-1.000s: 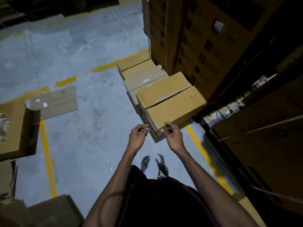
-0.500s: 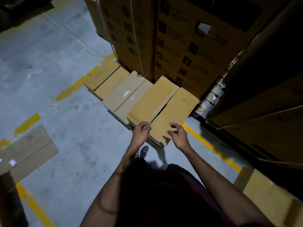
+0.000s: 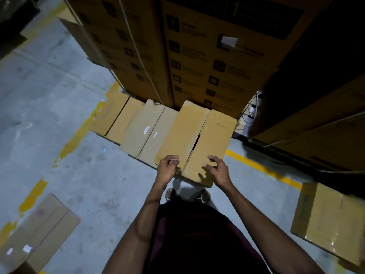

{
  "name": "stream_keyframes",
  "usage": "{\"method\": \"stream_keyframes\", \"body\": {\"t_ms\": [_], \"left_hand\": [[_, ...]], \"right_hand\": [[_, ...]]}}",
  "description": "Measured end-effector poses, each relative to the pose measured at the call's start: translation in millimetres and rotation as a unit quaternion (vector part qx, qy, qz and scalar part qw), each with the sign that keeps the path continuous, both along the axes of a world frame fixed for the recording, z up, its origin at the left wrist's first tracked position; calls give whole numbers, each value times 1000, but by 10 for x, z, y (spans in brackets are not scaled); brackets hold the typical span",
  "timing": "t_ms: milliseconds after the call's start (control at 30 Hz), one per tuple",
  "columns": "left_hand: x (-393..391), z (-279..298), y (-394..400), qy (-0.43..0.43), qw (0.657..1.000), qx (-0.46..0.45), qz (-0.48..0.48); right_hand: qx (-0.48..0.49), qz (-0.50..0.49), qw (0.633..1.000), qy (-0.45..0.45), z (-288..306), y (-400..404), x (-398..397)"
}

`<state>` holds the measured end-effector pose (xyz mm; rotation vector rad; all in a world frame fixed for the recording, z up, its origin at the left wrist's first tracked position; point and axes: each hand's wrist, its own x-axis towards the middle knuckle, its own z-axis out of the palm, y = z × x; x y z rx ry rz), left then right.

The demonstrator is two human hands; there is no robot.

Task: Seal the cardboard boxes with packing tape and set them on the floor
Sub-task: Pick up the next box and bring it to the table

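Note:
Three brown cardboard boxes lie in a row on the concrete floor. The nearest box has its two top flaps folded down, with a dark gap showing along the middle seam. My left hand hovers at that box's near left edge, fingers curled round a thin pale strip that looks like packing tape. My right hand is just above the near right corner, fingers spread and loosely bent, holding nothing. The middle box and the far-left box have glossy tape along their seams.
Tall stacked printed cartons rise right behind the row. More large cartons stand at the right. A taped box lies at the right, another box at the lower left. Yellow floor lines cross the concrete.
The nearest box, which sat tilted on the row, now lies level beside the others. My hands have come off its near edge, and my view has swung round and closer.

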<state>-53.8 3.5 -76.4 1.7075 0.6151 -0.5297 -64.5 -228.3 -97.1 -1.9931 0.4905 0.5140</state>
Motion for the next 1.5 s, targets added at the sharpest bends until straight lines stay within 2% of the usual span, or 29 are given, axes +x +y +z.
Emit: {"method": "stream_keyframes", "body": {"t_ms": [100,200,433,500,567,667,767,900,1067,1233,1367,1500], "left_hand": [[132,-87,-83,-13,1000,8,-3],[254,-202,-127,20,999,9,-32],[908,-642,-105,82,978,44,-185],[1150,-716,-114,86,970,54,-221],[1403,-705,-139,69,962,65,-254],[1807,-1113,-84,50,943,106,-313],[2174,-1759,-37,55,922,159,-348],[2511,-2447,-52,21,867,298,-398],[2594,-2942,-43,21,907,255,-335],[2389,-2724,-54,17,919,233,-317],[2104,-2121,-90,-13,901,218,-374],[1827,-1349,-331,-47,877,207,-432]], "right_hand": [[7,6,1000,4,-163,56,45],[-35,-18,999,21,-418,105,-49],[-55,-81,992,76,-438,83,122],[-67,-116,988,79,-488,86,231],[-69,-109,986,101,-592,48,398],[-96,-107,982,118,-1122,-114,664],[-121,-126,977,122,-1786,-299,991],[-219,-127,945,209,-2530,-367,1434],[-189,-222,931,220,-3125,-349,1628],[-144,-259,937,184,-2850,-318,1369],[-131,-268,945,134,-2103,-283,803],[-149,-336,922,123,-1208,-259,224]]}}
